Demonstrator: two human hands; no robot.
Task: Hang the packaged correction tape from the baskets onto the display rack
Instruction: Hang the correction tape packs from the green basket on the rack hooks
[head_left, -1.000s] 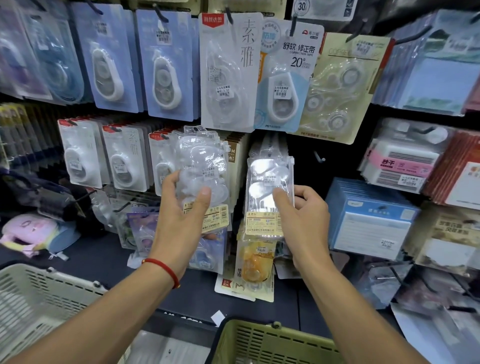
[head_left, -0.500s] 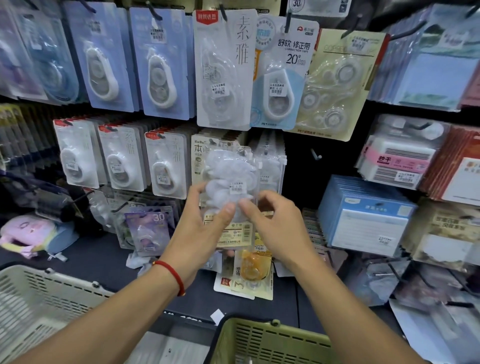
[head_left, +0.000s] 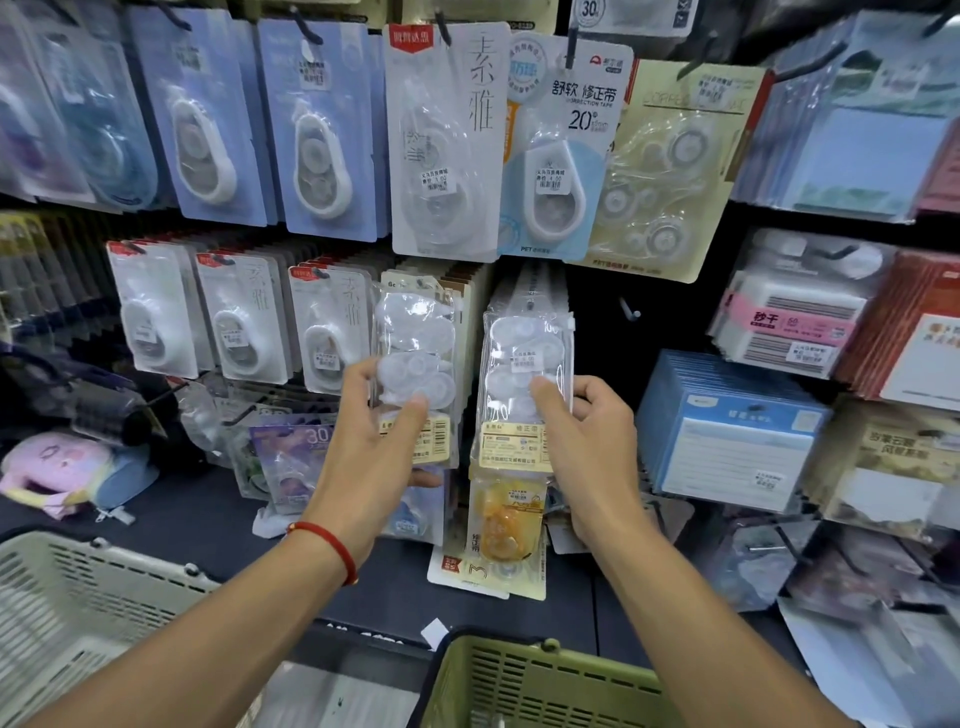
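At far left I see the cream basket (head_left: 67, 597), cut off by the frame edge, and its slatted inside is too blurred for me to tell what it holds. Above it, the display rack (head_left: 631, 312) carries rows of carded correction tapes on hooks, the far-left ones smeared out of focus. My left hand (head_left: 371, 447), with a red cord on the wrist, grips a clear pack of correction tape (head_left: 415, 374) by its lower part, thumb on the front and the other fingers hidden behind; the pack stands upright against the hanging white cards, and I cannot tell whether it sits on a hook. Just beside it, my right hand (head_left: 592, 447) pinches a second clear pack (head_left: 524, 384), thumb pressed on its front, held upright before a row of the same packs. At the bottom, between my forearms, the green basket (head_left: 524, 686) shows only its rim and one wall; its contents are out of view. Right of that, blue notepads (head_left: 727, 426) stack on the shelf.
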